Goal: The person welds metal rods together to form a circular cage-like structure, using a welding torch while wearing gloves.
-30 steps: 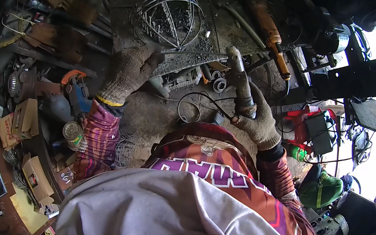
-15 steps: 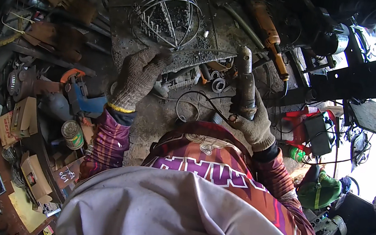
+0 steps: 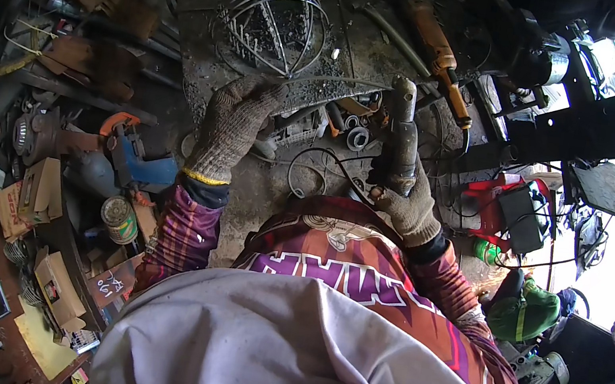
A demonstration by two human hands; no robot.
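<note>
**Gloved hands working between a wire cage and an angle grinder on a cluttered metal bench**

The workbench [image 3: 260, 184] is carrying everything here, dusty and strewn with offcuts. On it, toward the far edge, the round wire cage [image 3: 274, 22] is sitting upright; it is looking stiff but light, its thin welded rods likely springing a little under pressure, so the thicker outer ring is probably the safest place to grip, and the cut rod ends may be snagging a glove. Nearer the person, the angle grinder [image 3: 400, 138] is standing almost on end, its head pointing away; it is seeming heavy and rigid, best held around its dark barrel. The right hand [image 3: 411, 208] is doing just that, wrapping closed around the lower body, with the cable [image 3: 312, 164] looping beside it. The left hand [image 3: 231, 128], in a knitted glove, is lying palm-down with fingers loosely spread, just below the cage rim, gripping nothing that I can make out. A second grinder with an orange handle [image 3: 435, 47] is lying beyond, well apart.
</note>
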